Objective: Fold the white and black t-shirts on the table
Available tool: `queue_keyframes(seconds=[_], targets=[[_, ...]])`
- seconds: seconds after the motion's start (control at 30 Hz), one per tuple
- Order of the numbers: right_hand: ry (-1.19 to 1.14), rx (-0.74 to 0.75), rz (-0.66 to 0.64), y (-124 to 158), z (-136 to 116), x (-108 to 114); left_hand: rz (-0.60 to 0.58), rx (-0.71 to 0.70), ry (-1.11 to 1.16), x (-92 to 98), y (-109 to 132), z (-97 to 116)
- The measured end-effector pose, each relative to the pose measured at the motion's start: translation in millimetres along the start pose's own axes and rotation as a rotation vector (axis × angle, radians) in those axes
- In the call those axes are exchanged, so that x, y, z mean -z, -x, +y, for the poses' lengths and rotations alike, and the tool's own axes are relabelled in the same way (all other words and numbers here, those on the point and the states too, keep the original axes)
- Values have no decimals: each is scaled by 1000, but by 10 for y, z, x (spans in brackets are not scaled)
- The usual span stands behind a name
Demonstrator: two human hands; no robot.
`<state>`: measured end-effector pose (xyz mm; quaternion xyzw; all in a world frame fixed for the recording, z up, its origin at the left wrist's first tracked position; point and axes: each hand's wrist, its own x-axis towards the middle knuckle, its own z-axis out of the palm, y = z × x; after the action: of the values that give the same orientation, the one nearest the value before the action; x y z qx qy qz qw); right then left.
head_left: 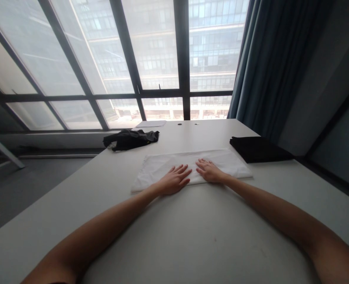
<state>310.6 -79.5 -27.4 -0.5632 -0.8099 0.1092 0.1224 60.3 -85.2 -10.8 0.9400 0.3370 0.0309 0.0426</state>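
A white cloth (162,161), folded into a long flat rectangle, lies across the middle of the white table (192,232). My left hand (176,180) rests palm down on the cloth's near half, its fingers spread. Close by on the right, my right hand (209,170) also lies flat on the cloth, fingers apart and pointing up and left. A small gap of cloth shows between the two hands. Neither hand grips anything. What kind of textile the white cloth is, I cannot tell.
A crumpled black garment (133,139) lies at the table's left edge. On the right edge sits a folded black cloth (258,149). White paper (151,124) is at the far end, near the windows (156,47). A blue curtain (263,63) hangs at the right.
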Motion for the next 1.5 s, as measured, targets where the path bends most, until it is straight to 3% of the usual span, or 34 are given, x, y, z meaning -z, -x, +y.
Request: queue_keyframes(seconds=[0.1, 0.3, 0.4, 0.53, 0.67, 0.77, 0.87, 1.03, 1.3, 1.5], targets=[[53, -78, 26, -59, 240, 75, 4, 3, -7, 11, -3, -29], [156, -311, 135, -21, 969, 352, 23, -8, -1, -12, -8, -32], [193, -370, 194, 46, 1124, 424, 19, -2, 4, -9, -10, -29], [244, -334, 328, 78, 969, 394, 12, 1, 7, 22, -1, -3], [226, -112, 434, 49, 644, 283, 13, 5, 7, 34, 8, 15], [161, 17, 280, 4, 470, 180, 19, 4, 9, 29, 9, 15], [129, -7, 120, -44, 416, 105, 12, 5, 10, 35, 10, 19], [132, -89, 85, -102, 570, 108, 7, 8, 17, 52, 19, 31], [191, -331, 231, -20, 1113, 333, 10, 0, 20, 39, 17, 9], [231, -356, 324, 46, 1050, 350, -15, 11, 20, 55, 10, 16]])
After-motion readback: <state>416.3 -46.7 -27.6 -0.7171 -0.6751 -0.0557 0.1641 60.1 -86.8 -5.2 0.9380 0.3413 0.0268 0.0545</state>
